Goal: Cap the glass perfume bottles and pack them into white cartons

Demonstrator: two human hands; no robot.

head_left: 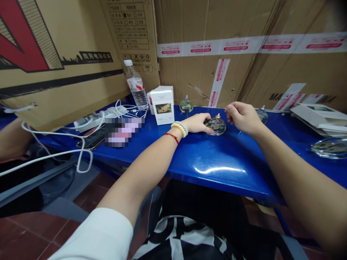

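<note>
A round glass ornament with flowers inside lies on the blue table. My left hand curls around its left side, fingers touching it. My right hand hovers just right of its small top cap, fingers pinched together; what they hold, if anything, is too small to see. A beaded bracelet and a red string circle my left wrist.
A second glass ornament stands behind, a third hides behind my right hand, another lies far right. White boxes, a water bottle, a power strip with cables, flat cartons. Cardboard walls behind.
</note>
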